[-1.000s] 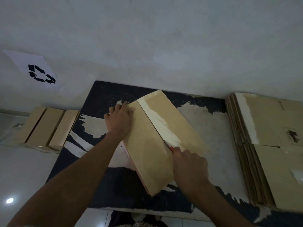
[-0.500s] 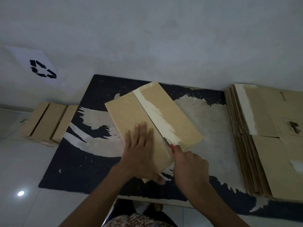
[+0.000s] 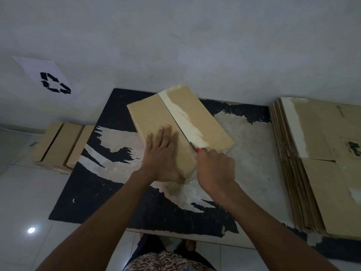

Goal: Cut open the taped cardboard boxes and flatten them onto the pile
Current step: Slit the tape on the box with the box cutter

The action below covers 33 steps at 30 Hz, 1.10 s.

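A taped cardboard box lies at an angle on a worn black mat. A pale strip of tape runs along its centre seam. My left hand presses flat on the box's near half, fingers straight. My right hand grips a red-handled cutter whose blade sits in the seam near the box's front end. A pile of flattened boxes lies to the right.
Three more closed boxes stand side by side on the white tiled floor at the left. A paper sheet with a recycling symbol hangs on the grey wall. My legs show at the bottom edge.
My left hand has shifted from the box's far left corner to its near half. The box has turned a little. The cutter has stayed near the seam's front end.
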Each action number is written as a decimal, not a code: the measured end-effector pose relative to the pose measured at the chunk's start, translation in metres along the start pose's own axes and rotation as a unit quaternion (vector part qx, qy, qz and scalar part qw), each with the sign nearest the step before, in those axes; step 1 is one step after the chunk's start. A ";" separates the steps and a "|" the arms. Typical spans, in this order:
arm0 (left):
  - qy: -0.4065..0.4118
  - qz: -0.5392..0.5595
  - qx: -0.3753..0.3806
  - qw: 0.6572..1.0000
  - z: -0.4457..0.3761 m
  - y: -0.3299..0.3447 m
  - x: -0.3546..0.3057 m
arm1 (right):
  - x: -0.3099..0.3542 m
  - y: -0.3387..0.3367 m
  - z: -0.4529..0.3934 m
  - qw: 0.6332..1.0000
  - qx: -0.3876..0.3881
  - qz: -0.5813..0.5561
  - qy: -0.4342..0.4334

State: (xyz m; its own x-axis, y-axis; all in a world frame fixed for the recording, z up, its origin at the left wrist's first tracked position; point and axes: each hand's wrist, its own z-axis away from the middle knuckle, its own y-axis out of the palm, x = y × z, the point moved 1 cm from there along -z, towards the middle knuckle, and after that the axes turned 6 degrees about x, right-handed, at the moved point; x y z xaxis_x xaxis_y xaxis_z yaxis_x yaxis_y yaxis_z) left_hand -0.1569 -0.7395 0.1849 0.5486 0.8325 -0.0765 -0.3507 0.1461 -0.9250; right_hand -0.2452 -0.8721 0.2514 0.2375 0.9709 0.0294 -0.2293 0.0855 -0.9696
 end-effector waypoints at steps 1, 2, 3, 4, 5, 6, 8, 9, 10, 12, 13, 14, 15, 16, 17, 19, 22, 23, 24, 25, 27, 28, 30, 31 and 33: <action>-0.001 -0.001 -0.003 1.000 0.000 0.001 0.000 | -0.002 0.000 0.004 1.000 -0.002 0.008 -0.005; -0.003 -0.002 -0.005 1.000 0.000 0.002 0.001 | -0.005 0.003 0.008 1.000 -0.003 0.011 -0.007; -0.005 -0.003 -0.007 1.000 -0.001 0.002 0.000 | -0.007 0.003 0.013 1.000 0.002 0.008 -0.006; -0.005 -0.004 -0.009 1.000 -0.002 0.003 0.000 | -0.008 0.002 0.017 1.000 0.004 0.012 0.000; -0.004 -0.005 -0.012 1.000 -0.003 0.003 0.000 | -0.009 0.004 0.022 1.000 -0.006 0.019 -0.001; -0.002 -0.007 -0.014 1.000 -0.004 0.004 0.000 | -0.009 0.004 0.027 0.999 -0.026 0.019 -0.004; 0.002 -0.010 -0.015 1.000 -0.004 0.006 0.000 | -0.011 0.007 0.034 0.999 -0.049 0.018 0.005; 0.004 -0.010 -0.015 1.000 -0.004 0.006 0.000 | -0.013 0.011 0.037 0.998 -0.047 0.029 0.020; 0.005 -0.010 -0.014 1.000 -0.004 0.006 0.000 | -0.014 0.016 0.040 0.998 -0.034 0.040 0.032; 0.010 -0.013 -0.016 1.000 -0.002 0.006 -0.001 | -0.018 0.024 0.046 0.997 -0.043 0.037 0.043; 0.013 -0.014 -0.017 1.000 -0.002 0.006 -0.001 | -0.020 0.027 0.049 0.998 -0.045 0.020 0.042; 0.015 -0.016 -0.015 1.000 -0.002 0.005 -0.001 | -0.022 0.032 0.051 0.998 -0.046 0.014 0.035; 0.017 -0.017 -0.013 1.000 -0.002 0.004 -0.001 | -0.025 0.039 0.052 0.998 -0.052 0.003 0.036; 0.018 -0.015 -0.011 1.000 -0.003 0.004 0.000 | -0.025 0.040 0.052 0.999 -0.046 0.002 0.027; 0.018 -0.012 -0.011 1.000 -0.004 0.004 0.001 | -0.027 0.044 0.052 0.999 -0.049 0.000 0.024; 0.022 -0.011 -0.009 1.000 -0.005 0.004 0.003 | -0.026 0.050 0.049 0.998 -0.055 -0.002 0.028; 0.024 -0.004 -0.008 1.000 -0.005 0.004 0.004 | -0.022 0.062 0.047 0.998 -0.053 0.010 0.027; 0.019 0.006 -0.007 1.000 -0.005 0.003 0.003 | -0.023 0.065 0.045 0.998 -0.054 0.003 0.027; 0.013 0.016 -0.008 1.000 -0.004 0.001 0.001 | -0.025 0.066 0.044 0.998 -0.052 -0.005 0.023; 0.007 0.016 -0.011 1.000 -0.003 0.000 -0.002 | -0.028 0.065 0.044 0.999 -0.043 -0.026 0.016; 0.007 -0.012 -0.030 0.999 -0.001 -0.001 -0.006 | -0.041 0.066 0.040 0.993 -0.022 -0.114 0.006; 0.011 -0.027 -0.035 0.999 0.000 -0.002 -0.007 | -0.048 0.067 0.038 0.985 0.007 -0.172 -0.008; 0.024 -0.040 -0.022 0.999 0.001 -0.001 -0.002 | -0.059 0.067 0.035 0.963 0.021 -0.267 -0.037; 0.032 -0.044 -0.008 0.998 0.003 -0.002 0.003 | -0.062 0.066 0.035 0.958 0.017 -0.282 -0.046; 0.053 -0.041 0.022 0.998 0.008 -0.006 0.016 | -0.064 0.066 0.035 0.960 0.004 -0.270 -0.073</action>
State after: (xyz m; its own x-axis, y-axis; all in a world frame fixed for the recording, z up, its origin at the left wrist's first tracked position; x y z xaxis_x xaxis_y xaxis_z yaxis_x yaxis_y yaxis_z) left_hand -0.1518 -0.7224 0.1927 0.6527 0.7564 -0.0426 -0.3333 0.2362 -0.9127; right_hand -0.3086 -0.9207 0.1941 0.1899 0.8054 0.5615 -0.1177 0.5865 -0.8013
